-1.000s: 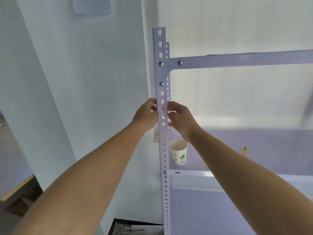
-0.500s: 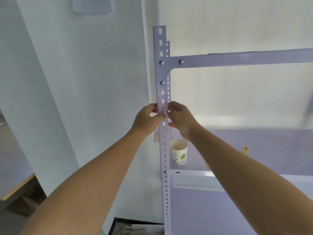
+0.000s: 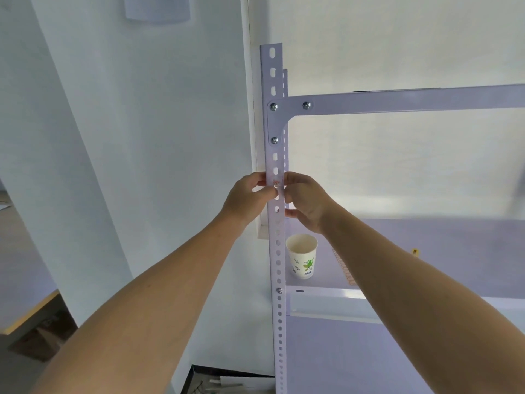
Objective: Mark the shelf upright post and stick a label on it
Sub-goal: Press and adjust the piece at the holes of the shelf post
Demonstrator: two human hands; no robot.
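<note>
The white perforated shelf upright post (image 3: 277,251) runs down the middle of the head view. A small label (image 3: 276,183) with reddish print lies on its front face, just below the bolted corner bracket. My left hand (image 3: 250,196) comes in from the left, and its thumb and forefinger pinch the label's left end against the post. My right hand (image 3: 305,200) pinches the right end at the post's right edge, with its other fingers curled behind. No marker pen is in view.
A printed paper cup (image 3: 302,255) stands on the lilac shelf board (image 3: 426,268) right of the post. A strip of labels (image 3: 345,267) and a small yellow object (image 3: 415,251) lie further right. The top beam (image 3: 412,99) crosses overhead. A white wall stands on the left.
My left thumb has come round onto the front of the post, and the label now shows between the fingertips of both hands. Both hands stay at the same height.
</note>
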